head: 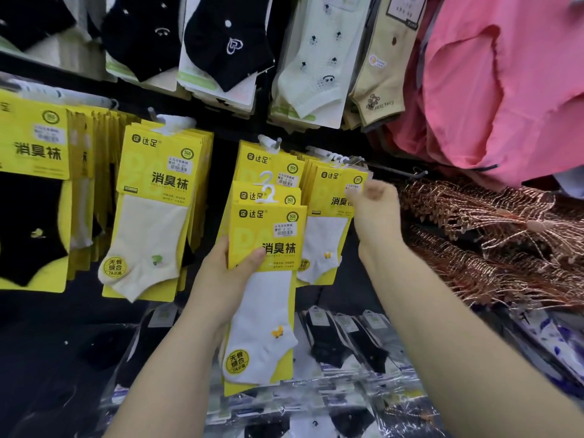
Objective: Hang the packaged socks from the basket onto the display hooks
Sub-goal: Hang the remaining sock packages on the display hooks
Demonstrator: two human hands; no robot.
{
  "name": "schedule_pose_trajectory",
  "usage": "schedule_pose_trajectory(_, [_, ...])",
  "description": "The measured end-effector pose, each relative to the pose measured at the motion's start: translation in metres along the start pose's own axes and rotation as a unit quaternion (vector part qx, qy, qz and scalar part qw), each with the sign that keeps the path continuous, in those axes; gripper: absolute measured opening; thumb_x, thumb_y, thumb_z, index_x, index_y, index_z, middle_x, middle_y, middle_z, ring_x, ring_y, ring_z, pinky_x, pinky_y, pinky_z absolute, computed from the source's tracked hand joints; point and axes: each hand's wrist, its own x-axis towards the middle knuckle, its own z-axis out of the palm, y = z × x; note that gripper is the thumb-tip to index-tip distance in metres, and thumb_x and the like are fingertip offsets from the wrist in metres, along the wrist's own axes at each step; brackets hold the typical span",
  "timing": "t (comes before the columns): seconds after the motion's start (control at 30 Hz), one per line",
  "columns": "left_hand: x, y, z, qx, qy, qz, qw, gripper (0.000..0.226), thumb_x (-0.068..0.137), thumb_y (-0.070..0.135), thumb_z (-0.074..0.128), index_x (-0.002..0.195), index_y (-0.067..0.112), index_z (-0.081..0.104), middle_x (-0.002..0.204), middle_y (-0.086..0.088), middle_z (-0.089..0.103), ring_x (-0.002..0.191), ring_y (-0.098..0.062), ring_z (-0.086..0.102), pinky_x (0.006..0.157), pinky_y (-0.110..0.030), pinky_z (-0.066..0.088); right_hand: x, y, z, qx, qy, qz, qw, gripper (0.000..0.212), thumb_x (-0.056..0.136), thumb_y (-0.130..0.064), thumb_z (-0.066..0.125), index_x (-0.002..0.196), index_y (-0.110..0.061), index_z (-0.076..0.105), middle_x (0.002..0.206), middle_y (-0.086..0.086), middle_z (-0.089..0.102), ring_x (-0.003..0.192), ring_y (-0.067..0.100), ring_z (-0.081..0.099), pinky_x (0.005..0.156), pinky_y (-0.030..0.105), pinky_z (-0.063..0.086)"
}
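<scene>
Packaged socks [268, 245], a small stack of yellow cards with white socks, were in the centre of the frame, in my left hand [221, 276]. My fingers were curled behind the stack and my thumb [252, 257] pressed on the front card. White plastic hangers [267, 184] stood up at the top of the stack. My right hand [376, 213], right of centre, pinched with curled fingers the upper right edge of a hanging pack [331, 197], the first in a row on a display hook [335, 156]. Pink cloth [493, 90] hung in the upper right.
</scene>
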Motion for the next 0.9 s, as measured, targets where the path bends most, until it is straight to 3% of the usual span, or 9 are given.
schedule_pose_trajectory(0.07, [-0.002,0.001,0.005,-0.017,-0.012,-0.006,1.000,0.023,0.085,0.030,0.068,0.108,0.031,0.063,0.103,0.009,0.073,0.092,-0.008,0.070,0.077,-0.029,0.054,-0.040,0.012,-0.005,0.000,-0.101,0.004,0.995,0.021,0.086,-0.018,0.066,0.104,-0.016,0.055,0.111,0.003,0.062,0.097,0.011,0.060,0.082,0.024,0.048])
schedule_pose_trajectory(0.13, [-0.005,0.000,0.012,-0.026,-0.025,-0.008,0.999,0.026,0.083,0.029,0.069,0.109,0.031,0.064,0.105,0.007,0.073,0.097,-0.011,0.069,0.084,-0.034,0.053,-0.074,0.023,-0.009,-0.018,-0.177,0.007,0.984,0.027,0.083,-0.029,0.070,0.102,-0.019,0.054,0.100,-0.007,0.063,0.079,-0.004,0.060,0.066,0.012,0.047])
schedule_pose_trajectory(0.23, [-0.009,-0.002,0.023,-0.040,-0.026,-0.018,0.999,0.029,0.080,0.028,0.071,0.109,0.028,0.065,0.102,0.007,0.074,0.097,-0.013,0.069,0.086,-0.036,0.054,-0.098,0.039,-0.016,-0.034,-0.153,-0.013,0.988,0.036,0.076,-0.029,0.077,0.101,-0.021,0.052,0.090,-0.011,0.064,0.066,-0.006,0.059,0.056,0.010,0.045])
schedule_pose_trajectory(0.37, [-0.015,-0.008,0.036,-0.049,-0.054,-0.042,0.996,0.032,0.080,0.028,0.072,0.110,0.024,0.062,0.104,0.000,0.074,0.095,-0.019,0.071,0.085,-0.042,0.056,-0.100,0.051,-0.031,0.038,-0.085,0.008,0.996,0.031,0.073,-0.011,0.079,0.097,-0.012,0.059,0.086,0.002,0.071,0.068,0.008,0.066,0.062,0.023,0.054])
schedule_pose_trajectory(0.5, [-0.014,-0.005,0.036,-0.080,-0.098,-0.039,0.991,0.016,0.095,0.023,0.052,0.108,0.030,0.060,0.104,0.002,0.074,0.095,-0.017,0.071,0.078,-0.035,0.056,-0.087,0.053,-0.046,0.125,-0.104,0.048,0.986,0.026,0.080,-0.001,0.071,0.098,-0.013,0.057,0.085,0.001,0.075,0.078,0.014,0.072,0.065,0.025,0.055])
schedule_pose_trajectory(0.57, [-0.014,-0.002,0.035,-0.079,-0.103,-0.027,0.991,0.016,0.097,0.021,0.050,0.105,0.030,0.061,0.101,0.003,0.075,0.093,-0.016,0.072,0.071,-0.030,0.057,-0.084,0.053,-0.050,0.123,-0.116,0.029,0.985,0.029,0.081,0.002,0.068,0.097,-0.016,0.052,0.089,0.000,0.073,0.083,0.011,0.070,0.067,0.022,0.053])
schedule_pose_trajectory(0.67, [-0.014,-0.001,0.036,-0.053,-0.075,-0.001,0.996,0.019,0.097,0.018,0.050,0.098,0.033,0.064,0.094,0.006,0.075,0.089,-0.014,0.072,0.066,-0.024,0.055,-0.083,0.055,-0.053,0.069,-0.101,-0.012,0.992,0.043,0.080,0.007,0.067,0.099,-0.027,0.048,0.100,-0.002,0.066,0.091,0.013,0.065,0.076,0.029,0.053])
schedule_pose_trajectory(0.8, [-0.015,-0.004,0.037,-0.069,-0.080,0.002,0.994,0.016,0.092,0.017,0.057,0.102,0.027,0.065,0.096,0.003,0.075,0.090,-0.016,0.072,0.068,-0.027,0.057,-0.086,0.052,-0.058,0.060,-0.132,-0.044,0.988,0.065,0.081,0.008,0.062,0.110,-0.047,0.044,0.101,-0.002,0.063,0.092,0.015,0.064,0.079,0.037,0.055])
schedule_pose_trajectory(0.9, [-0.018,-0.003,0.037,-0.101,-0.096,0.001,0.990,0.020,0.081,0.015,0.066,0.100,0.023,0.068,0.095,-0.002,0.076,0.086,-0.019,0.073,0.062,-0.024,0.056,-0.086,0.047,-0.061,0.049,-0.144,-0.055,0.987,0.062,0.080,0.006,0.064,0.117,-0.040,0.048,0.099,-0.005,0.065,0.091,0.014,0.065,0.081,0.039,0.056])
